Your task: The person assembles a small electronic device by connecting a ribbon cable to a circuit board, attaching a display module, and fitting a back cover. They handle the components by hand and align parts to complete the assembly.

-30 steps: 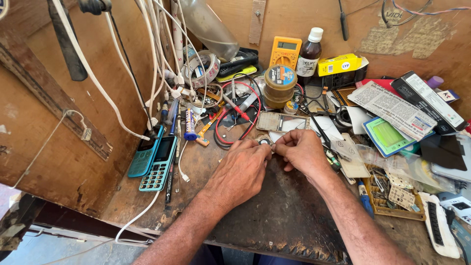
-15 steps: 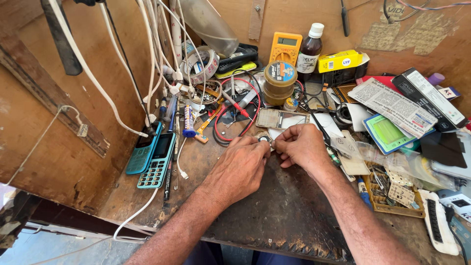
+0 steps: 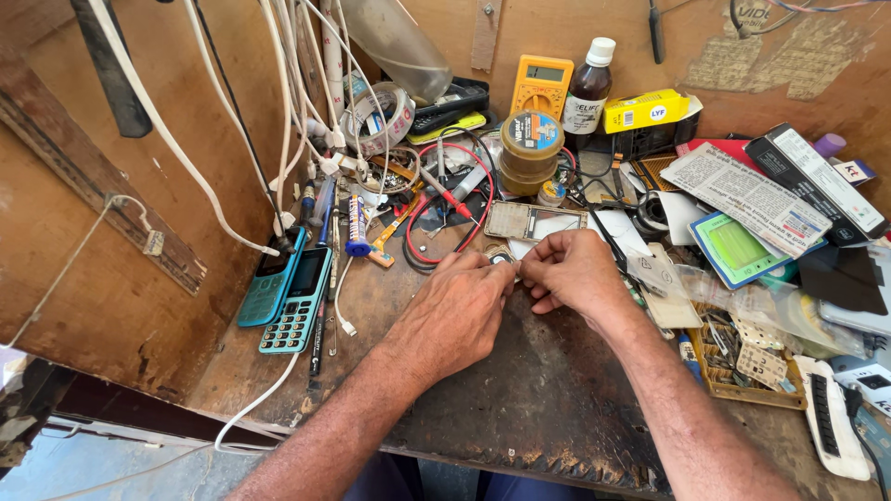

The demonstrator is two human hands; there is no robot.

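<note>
1. Far left: wooden wall [image 3: 111,306], with white cables [image 3: 213,199] hanging down across it.
2. 2 keypad phones [image 3: 283,289], teal, lie side by side at the left of the bench [image 3: 520,408], leaning toward the wall. A dark pen [image 3: 317,343] lies just right of them, and a blue battery [image 3: 356,224] sits above.
3. Tape roll [image 3: 376,119] stands at the back among the cables. Red and black leads [image 3: 436,218] loop below it.
4. Left hand [image 3: 455,311]: palm down on the bench, fingers curled, thumb and forefinger pinched on a small part [image 3: 502,262], pale and metallic. Its kind cannot be told; it is mostly hidden.
5. The part sits mid-bench, between the 2 hands, just below a phone frame [image 3: 534,221] that lies flat.
6. Right hand [image 3: 571,274]: fingers curled, tips closed on the same part from the right side. The fingertips of both hands nearly touch.
7. Behind the frame: stacked tins [image 3: 531,153], yellow multimeter [image 3: 541,85], brown bottle [image 3: 587,93], yellow box [image 3: 645,109].
8. Right side: printed leaflet [image 3: 747,197], green screen [image 3: 738,249], clear bags [image 3: 752,297], circuit boards [image 3: 742,357].
9. Far right edge: white power strip [image 3: 831,427].
</note>
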